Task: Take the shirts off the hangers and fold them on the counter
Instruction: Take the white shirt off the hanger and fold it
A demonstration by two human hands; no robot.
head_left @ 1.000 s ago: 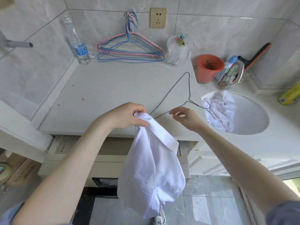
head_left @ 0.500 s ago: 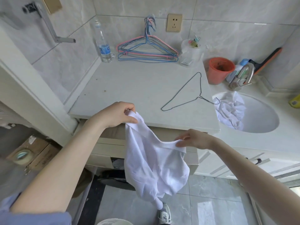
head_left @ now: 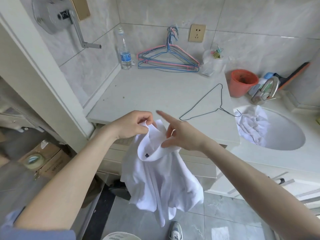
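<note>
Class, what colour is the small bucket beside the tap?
The bucket is orange-red, seen best in the head view.

soft white cloth shirt [head_left: 161,179], thin wire hanger [head_left: 210,103], matt stone counter [head_left: 147,94], glossy wall tiles [head_left: 251,19]

- Bright, even daylight over your whole frame; shadows on the counter [head_left: 155,94] are soft and faint.
- Pale glare patch on the floor tiles [head_left: 223,232], bottom right.
- White shirt [head_left: 161,179] is nearly washed out; its folds barely read.
- Your right hand [head_left: 180,135]: the raised fingertip is smeared by motion blur.
- Wide-angle bend: the door frame [head_left: 34,58] bows along the left edge.
- Lower left corner is soft; your sleeve [head_left: 34,232] is out of focus.
</note>
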